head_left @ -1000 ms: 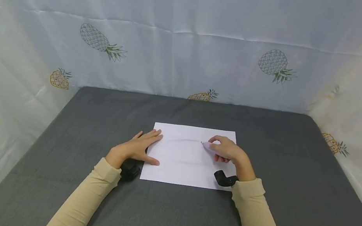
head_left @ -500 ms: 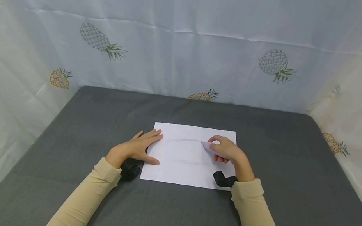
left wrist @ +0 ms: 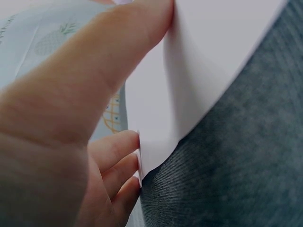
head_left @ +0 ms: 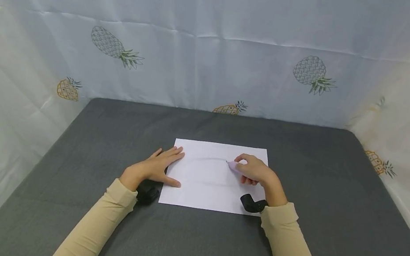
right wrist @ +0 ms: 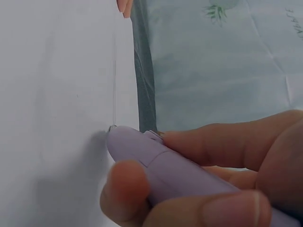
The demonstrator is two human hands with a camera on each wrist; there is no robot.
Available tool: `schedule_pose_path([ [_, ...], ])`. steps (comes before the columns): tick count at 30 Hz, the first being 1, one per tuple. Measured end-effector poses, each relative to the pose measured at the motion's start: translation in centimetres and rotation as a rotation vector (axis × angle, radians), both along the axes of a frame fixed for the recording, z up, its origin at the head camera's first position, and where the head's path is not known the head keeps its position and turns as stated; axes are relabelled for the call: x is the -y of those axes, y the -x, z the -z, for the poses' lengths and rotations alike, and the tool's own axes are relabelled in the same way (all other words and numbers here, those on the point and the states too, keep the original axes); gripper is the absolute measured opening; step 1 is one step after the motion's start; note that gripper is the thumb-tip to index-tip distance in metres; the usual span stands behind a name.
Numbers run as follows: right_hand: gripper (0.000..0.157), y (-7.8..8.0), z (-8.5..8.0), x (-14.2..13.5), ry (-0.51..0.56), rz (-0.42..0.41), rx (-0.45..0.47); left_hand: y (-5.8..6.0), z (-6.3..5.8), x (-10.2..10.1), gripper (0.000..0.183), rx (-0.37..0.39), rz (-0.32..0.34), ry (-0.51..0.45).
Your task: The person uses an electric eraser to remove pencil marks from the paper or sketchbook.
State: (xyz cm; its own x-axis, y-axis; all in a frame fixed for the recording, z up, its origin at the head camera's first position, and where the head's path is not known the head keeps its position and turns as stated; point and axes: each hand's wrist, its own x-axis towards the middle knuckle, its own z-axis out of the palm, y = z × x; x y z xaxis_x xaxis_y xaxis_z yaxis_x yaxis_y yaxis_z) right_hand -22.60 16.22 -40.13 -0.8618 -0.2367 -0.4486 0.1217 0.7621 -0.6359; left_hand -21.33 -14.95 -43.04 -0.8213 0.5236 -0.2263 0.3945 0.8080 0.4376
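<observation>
One line (head_left: 209,159) is crossing the sheet (head_left: 206,195) mid table (head_left: 187,241), apparently partway done, ending at the tool (right wrist: 170,175) the right hand (head_left: 256,172) is pinching at 2 o'clock, left hand (head_left: 156,167) resting spread at 9, gripping nothing, the 3 o'clock stretch likely remaining.

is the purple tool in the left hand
No, the right hand grips the purple tool, while the left hand touches the paper.

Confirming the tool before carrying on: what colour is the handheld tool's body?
Pale purple; the handheld tool shows best in the right wrist view.
</observation>
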Motion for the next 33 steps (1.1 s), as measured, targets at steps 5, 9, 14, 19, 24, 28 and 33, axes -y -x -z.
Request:
schedule_pose_path([
  [5,0.033,-0.05,-0.16,-0.10,0.000,-0.003,0.009,0.19,0.07,-0.01,0.098,0.003,-0.001,0.012],
  [9,0.033,-0.09,0.00,0.16,0.007,0.014,-0.008,0.33,0.12,-0.02,0.099,0.008,-0.003,0.019],
  [14,0.034,-0.04,0.62,0.67,0.040,0.041,-0.018,0.27,0.14,-0.02,0.099,0.006,-0.002,0.013],
  [19,0.036,0.02,0.68,0.64,0.058,0.039,-0.012,0.08,0.16,0.01,0.098,-0.013,0.000,-0.001],
  [24,0.036,-0.20,0.15,0.08,0.055,-0.016,0.012,0.11,0.27,0.02,0.099,-0.018,-0.002,-0.001],
  [28,0.035,-0.37,-0.11,-0.04,0.053,-0.014,0.024,0.17,0.30,0.01,0.099,-0.016,-0.003,0.003],
  [33,0.034,-0.45,0.06,0.49,0.032,0.023,-0.013,0.12,0.29,0.02,0.099,-0.014,-0.004,0.009],
])
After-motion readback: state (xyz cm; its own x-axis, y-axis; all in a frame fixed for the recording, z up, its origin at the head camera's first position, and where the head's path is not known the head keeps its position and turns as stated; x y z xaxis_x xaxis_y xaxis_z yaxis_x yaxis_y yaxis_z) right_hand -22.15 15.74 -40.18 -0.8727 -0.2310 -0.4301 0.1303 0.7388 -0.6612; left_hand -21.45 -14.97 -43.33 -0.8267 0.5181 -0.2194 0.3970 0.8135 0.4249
